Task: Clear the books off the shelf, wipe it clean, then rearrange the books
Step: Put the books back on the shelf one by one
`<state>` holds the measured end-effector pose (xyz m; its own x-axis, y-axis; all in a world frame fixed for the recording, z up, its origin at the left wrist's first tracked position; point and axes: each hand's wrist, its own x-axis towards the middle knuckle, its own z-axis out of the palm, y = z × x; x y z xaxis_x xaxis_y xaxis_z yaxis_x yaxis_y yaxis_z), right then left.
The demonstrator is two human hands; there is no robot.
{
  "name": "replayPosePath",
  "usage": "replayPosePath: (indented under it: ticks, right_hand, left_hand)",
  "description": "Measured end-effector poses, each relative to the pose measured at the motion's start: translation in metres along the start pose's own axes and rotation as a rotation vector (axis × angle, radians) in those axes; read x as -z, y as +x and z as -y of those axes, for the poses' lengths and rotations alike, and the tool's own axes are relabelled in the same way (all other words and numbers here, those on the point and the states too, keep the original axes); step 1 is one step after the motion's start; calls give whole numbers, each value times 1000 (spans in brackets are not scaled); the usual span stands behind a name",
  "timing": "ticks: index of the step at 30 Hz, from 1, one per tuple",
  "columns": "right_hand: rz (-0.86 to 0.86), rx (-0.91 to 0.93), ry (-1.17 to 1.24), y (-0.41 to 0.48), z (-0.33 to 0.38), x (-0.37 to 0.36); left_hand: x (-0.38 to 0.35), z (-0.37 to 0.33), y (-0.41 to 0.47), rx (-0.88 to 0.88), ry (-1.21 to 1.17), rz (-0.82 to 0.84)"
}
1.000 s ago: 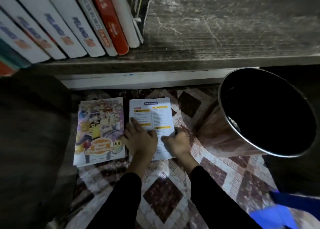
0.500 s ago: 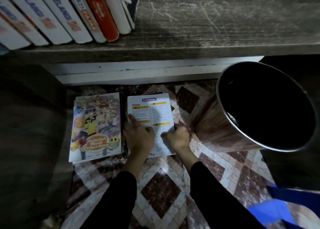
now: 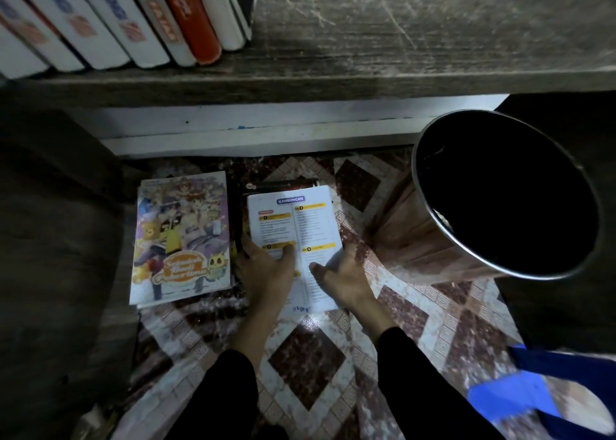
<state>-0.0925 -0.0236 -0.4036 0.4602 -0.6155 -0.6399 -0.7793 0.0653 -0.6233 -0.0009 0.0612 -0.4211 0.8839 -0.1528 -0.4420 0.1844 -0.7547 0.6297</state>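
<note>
A white booklet [image 3: 296, 221], showing a contents page, sits on the patterned floor over a dark book [image 3: 283, 185] whose top edge peeks out. My left hand [image 3: 266, 269] holds the booklet's left edge with the thumb on the page. My right hand [image 3: 345, 281] holds its right edge, thumb on top. To the left lies a colourful comic book [image 3: 181, 236]. Above, the dusty grey shelf [image 3: 416, 32] carries a leaning row of white and red books [image 3: 140, 22] at its left end; its right part is bare and scratched.
A metal bin [image 3: 406, 239] with a dark inside stands right of the booklet, close to my right hand. A dark bulky object [image 3: 50, 239] fills the left side. Something blue [image 3: 520, 393] lies at the bottom right. Tiled floor [image 3: 306, 366] shows between my arms.
My hands have shifted from lying on the booklet to holding its side edges. The booklet has risen slightly, uncovering the dark book beneath. The camera has moved closer.
</note>
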Motion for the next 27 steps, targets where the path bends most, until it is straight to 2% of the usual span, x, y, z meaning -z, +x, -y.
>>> replayPosePath:
  ticks: [5, 9, 12, 14, 20, 27]
  right_hand:
    - [-127, 12, -104, -1, -5, 10]
    - [-67, -1, 131, 11, -25, 13]
    - [-28, 50, 360, 10, -42, 6]
    - [-32, 113, 418, 3, -43, 3]
    - [-44, 259, 426, 0, -30, 5]
    - [-29, 275, 425, -12, -8, 19]
  left_hand:
    - [-1, -1, 7, 129, -135, 92]
    - [-5, 1, 9, 145, -149, 164]
    - [-2, 4, 9, 76, -167, 237]
    - [2, 6, 2, -11, -155, 295]
    - [5, 8, 0, -134, -107, 343]
    - [26, -5, -1, -210, -74, 381]
